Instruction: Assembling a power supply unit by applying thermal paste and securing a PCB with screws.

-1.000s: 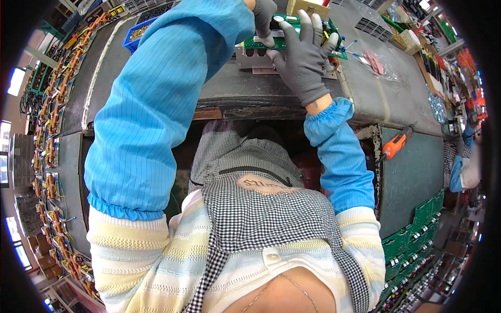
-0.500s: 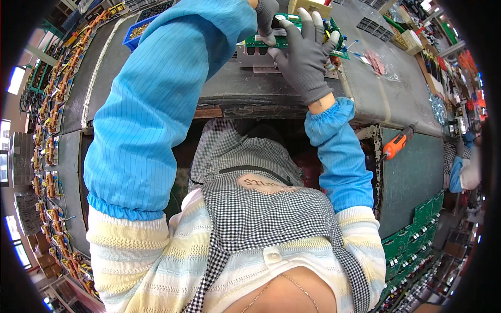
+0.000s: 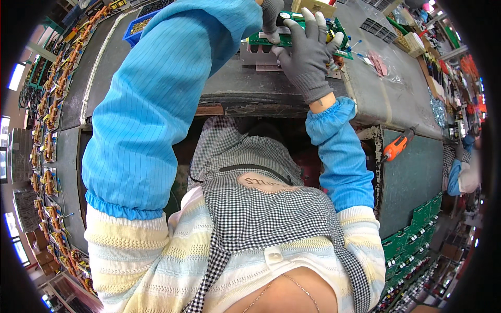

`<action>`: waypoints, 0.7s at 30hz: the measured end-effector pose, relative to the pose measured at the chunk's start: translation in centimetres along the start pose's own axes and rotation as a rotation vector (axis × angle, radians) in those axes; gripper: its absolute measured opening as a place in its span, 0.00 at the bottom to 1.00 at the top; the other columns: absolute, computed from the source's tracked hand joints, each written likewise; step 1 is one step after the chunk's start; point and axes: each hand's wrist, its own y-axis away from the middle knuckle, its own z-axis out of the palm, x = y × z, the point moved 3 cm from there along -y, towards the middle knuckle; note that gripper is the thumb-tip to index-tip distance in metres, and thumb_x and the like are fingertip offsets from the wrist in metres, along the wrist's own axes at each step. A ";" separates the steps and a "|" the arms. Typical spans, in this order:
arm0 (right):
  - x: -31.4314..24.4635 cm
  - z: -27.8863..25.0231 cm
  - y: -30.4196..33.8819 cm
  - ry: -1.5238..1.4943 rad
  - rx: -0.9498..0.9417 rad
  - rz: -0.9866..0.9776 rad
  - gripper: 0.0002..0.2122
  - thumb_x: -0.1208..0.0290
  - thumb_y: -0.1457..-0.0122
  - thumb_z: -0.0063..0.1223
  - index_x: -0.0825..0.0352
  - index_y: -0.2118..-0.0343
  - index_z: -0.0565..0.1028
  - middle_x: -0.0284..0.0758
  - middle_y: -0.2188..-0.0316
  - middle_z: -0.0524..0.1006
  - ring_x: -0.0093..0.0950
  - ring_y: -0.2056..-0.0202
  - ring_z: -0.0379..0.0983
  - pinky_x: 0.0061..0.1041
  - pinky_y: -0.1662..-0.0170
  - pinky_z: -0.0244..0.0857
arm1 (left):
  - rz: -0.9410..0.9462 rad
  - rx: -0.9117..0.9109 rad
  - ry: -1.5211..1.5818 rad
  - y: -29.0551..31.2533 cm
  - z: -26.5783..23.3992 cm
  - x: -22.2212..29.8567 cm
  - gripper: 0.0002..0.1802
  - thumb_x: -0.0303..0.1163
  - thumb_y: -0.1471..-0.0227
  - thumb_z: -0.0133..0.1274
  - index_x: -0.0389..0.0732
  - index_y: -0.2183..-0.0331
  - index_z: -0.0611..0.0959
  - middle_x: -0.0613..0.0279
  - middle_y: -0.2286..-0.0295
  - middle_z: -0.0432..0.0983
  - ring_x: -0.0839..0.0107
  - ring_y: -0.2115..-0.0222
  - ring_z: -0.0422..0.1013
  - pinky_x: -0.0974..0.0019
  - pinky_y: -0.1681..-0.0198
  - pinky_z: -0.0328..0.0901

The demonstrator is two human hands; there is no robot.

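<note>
Grey-gloved left hand (image 3: 271, 22) at the top centre of the frame, fingers bent onto a green circuit board (image 3: 286, 39); impossible to tell whether gripping or merely resting. Just to its right, right hand (image 3: 309, 55) spread loosely over the components (image 3: 284, 15), unclenched, thumb near the board's lower edge. Probably best to press lightly and evenly, spare the tall components, and keep the board level over the worktop (image 3: 229, 83).
</note>
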 end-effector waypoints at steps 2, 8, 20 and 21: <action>-0.1 0.1 -0.1 0.003 -0.005 0.001 0.30 0.55 0.55 0.71 0.54 0.48 0.74 0.39 0.37 0.61 0.43 0.32 0.47 0.70 0.38 0.22 | 0.003 0.027 -0.004 -0.1 0.2 -0.3 0.29 0.50 0.57 0.67 0.33 0.61 0.86 0.50 0.67 0.83 0.56 0.66 0.78 0.56 0.63 0.71; -0.1 0.3 -0.1 -0.012 -0.005 -0.005 0.29 0.55 0.54 0.71 0.54 0.48 0.74 0.39 0.36 0.61 0.44 0.31 0.46 0.70 0.38 0.22 | -0.015 -0.029 0.058 -0.1 0.2 -0.3 0.29 0.48 0.56 0.66 0.33 0.61 0.86 0.50 0.67 0.83 0.57 0.66 0.78 0.57 0.63 0.70; 0.1 -0.4 0.0 0.000 -0.002 -0.056 0.28 0.55 0.54 0.70 0.54 0.48 0.75 0.39 0.38 0.63 0.41 0.33 0.50 0.64 0.37 0.24 | -0.187 -0.041 0.027 0.3 -0.5 1.1 0.27 0.48 0.54 0.67 0.36 0.59 0.87 0.52 0.66 0.84 0.57 0.64 0.79 0.55 0.60 0.70; 0.0 -0.4 -0.1 -0.006 0.008 -0.061 0.27 0.55 0.53 0.69 0.54 0.49 0.75 0.38 0.38 0.63 0.41 0.33 0.50 0.64 0.37 0.25 | -0.098 -0.041 0.067 -0.3 -0.1 0.1 0.28 0.49 0.54 0.67 0.37 0.58 0.87 0.52 0.64 0.83 0.56 0.62 0.79 0.55 0.59 0.70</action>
